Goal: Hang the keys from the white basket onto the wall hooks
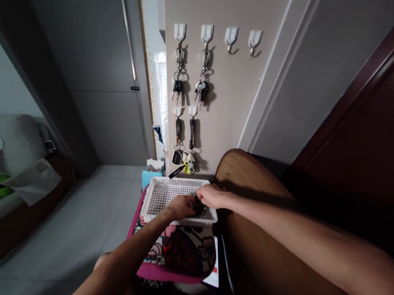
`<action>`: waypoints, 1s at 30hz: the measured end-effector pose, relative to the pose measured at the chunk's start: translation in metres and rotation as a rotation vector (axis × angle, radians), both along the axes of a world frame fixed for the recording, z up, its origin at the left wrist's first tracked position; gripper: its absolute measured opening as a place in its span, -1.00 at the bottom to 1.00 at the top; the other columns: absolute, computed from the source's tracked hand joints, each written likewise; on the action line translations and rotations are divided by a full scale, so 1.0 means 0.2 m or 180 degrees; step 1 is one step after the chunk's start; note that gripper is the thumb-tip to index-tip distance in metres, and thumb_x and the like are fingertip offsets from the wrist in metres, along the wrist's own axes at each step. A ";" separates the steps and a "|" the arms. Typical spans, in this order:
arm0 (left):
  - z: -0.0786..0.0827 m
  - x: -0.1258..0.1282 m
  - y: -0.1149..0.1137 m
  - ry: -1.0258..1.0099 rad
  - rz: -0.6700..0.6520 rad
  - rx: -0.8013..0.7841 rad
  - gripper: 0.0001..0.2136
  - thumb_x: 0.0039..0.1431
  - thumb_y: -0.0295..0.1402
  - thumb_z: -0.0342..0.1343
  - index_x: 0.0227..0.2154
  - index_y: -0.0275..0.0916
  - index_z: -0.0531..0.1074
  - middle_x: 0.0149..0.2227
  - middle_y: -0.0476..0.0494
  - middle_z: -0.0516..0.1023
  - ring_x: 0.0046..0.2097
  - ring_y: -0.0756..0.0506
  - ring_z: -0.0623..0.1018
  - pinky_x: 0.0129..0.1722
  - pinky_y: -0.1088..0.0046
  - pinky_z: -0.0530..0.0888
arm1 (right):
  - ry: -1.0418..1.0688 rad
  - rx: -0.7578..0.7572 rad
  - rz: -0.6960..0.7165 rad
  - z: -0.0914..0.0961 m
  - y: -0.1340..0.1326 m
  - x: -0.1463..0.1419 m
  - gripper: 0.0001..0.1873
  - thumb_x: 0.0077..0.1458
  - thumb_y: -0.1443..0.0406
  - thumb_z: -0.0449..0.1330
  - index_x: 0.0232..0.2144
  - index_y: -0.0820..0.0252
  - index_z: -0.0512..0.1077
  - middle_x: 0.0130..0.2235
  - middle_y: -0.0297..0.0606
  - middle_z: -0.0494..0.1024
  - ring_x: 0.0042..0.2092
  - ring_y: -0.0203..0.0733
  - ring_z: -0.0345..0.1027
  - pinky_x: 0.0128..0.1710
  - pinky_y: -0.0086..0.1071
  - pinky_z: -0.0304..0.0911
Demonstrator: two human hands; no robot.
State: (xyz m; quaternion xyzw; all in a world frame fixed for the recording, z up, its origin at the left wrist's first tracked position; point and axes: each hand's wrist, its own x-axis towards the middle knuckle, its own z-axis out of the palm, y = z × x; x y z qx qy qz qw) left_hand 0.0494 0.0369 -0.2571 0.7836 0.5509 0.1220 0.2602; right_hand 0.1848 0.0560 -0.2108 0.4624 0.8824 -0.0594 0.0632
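Dark bunch [197, 207] sits in white basket's [179, 182] right end, left hand [181, 207] pinching it, right hand's [210, 195] grip curled there, hold unclear from where I stand; likely light, hard, loose-jointed, sturdy, best pinched mid-bunch.

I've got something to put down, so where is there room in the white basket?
The white basket has a bare patch between its left wall and the left hand. Its right part is crowded: that hand and the right hand meet there at some dark items.
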 end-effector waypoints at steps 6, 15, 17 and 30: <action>-0.03 -0.01 0.00 -0.0752 0.0154 0.0032 -0.73 -0.32 -0.31 0.04 -0.43 -0.23 0.37 -0.55 -0.01 0.38 -0.50 0.03 0.32 -0.52 0.58 0.22 | 0.1551 -0.0516 -0.0713 0.06 0.06 -0.03 -0.85 -0.24 0.44 -0.03 -0.56 0.26 0.32 -0.59 -0.32 0.35 -0.55 -0.37 0.20 -0.56 -0.51 0.07; -0.02 -0.01 -0.01 -0.1257 0.0066 -0.0257 -0.78 -0.32 -0.35 0.05 -0.48 -0.30 0.36 -0.54 -0.02 0.37 -0.49 0.03 0.32 -0.49 0.57 0.22 | 0.3301 -0.1483 -0.1412 0.14 0.07 -0.06 -0.89 -0.20 0.49 -0.06 -0.58 0.26 0.21 -0.67 -0.46 0.21 -0.66 -0.50 0.09 -0.62 -0.56 0.06; -0.02 -0.01 -0.01 -0.1288 0.0077 -0.0308 -0.82 -0.32 -0.39 0.05 -0.52 -0.30 0.36 -0.57 0.00 0.36 -0.50 0.04 0.31 -0.49 0.57 0.23 | 0.3411 -0.1487 -0.1460 0.16 0.06 -0.06 -0.89 -0.20 0.49 -0.06 -0.59 0.26 0.21 -0.68 -0.47 0.20 -0.66 -0.50 0.08 -0.62 -0.56 0.06; 0.09 0.05 0.01 -0.3577 0.0559 -0.0586 -0.68 -0.35 -0.34 0.12 -0.42 -0.31 0.27 -0.47 -0.03 0.36 -0.42 0.05 0.32 -0.43 0.56 0.22 | 0.3952 -0.1986 -0.1268 0.18 0.04 -0.07 -0.90 -0.22 0.48 -0.03 -0.57 0.26 0.23 -0.66 -0.45 0.24 -0.60 -0.49 0.13 -0.52 -0.54 0.13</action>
